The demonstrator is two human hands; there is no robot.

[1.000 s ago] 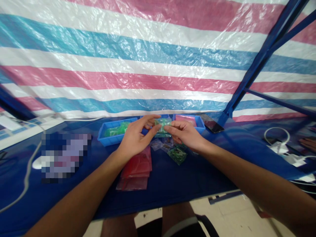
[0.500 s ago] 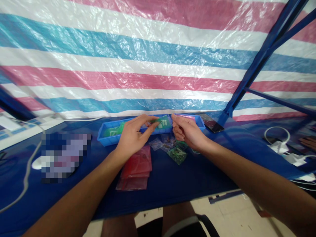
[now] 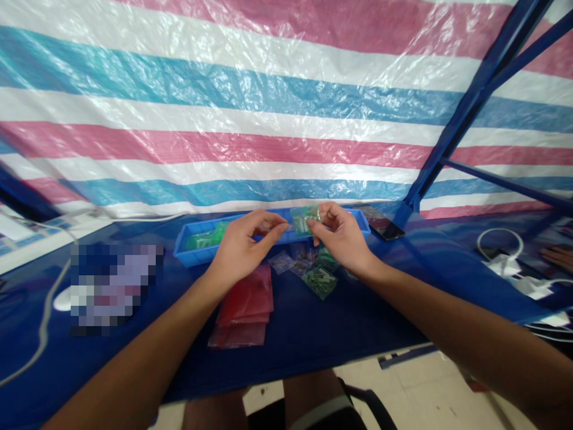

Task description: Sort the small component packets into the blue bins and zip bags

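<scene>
My right hand (image 3: 342,236) pinches a small green plastic bag (image 3: 305,221) with pale pieces inside, over the blue tray (image 3: 196,255). Just left of the bag, my left hand (image 3: 248,242) has its thumb and fingertips drawn together; whether anything small is between them cannot be made out. Green bags (image 3: 208,237) lie in the tray's left part. Below my hands, a filled green bag (image 3: 320,282) and clear bags (image 3: 283,261) with small parts rest on the table. Red bags (image 3: 246,304) lie in an overlapping stack beside my left wrist.
A dark phone (image 3: 384,224) lies right of the tray. White chargers and cables (image 3: 505,266) are at the right, near part of another person's hand (image 3: 557,257). A blurred-out item (image 3: 119,286) and a white cable (image 3: 43,331) are at the left.
The green bag has passed from my left hand to my right hand, which has turned and now pinches it. My left hand has stayed near the same spot.
</scene>
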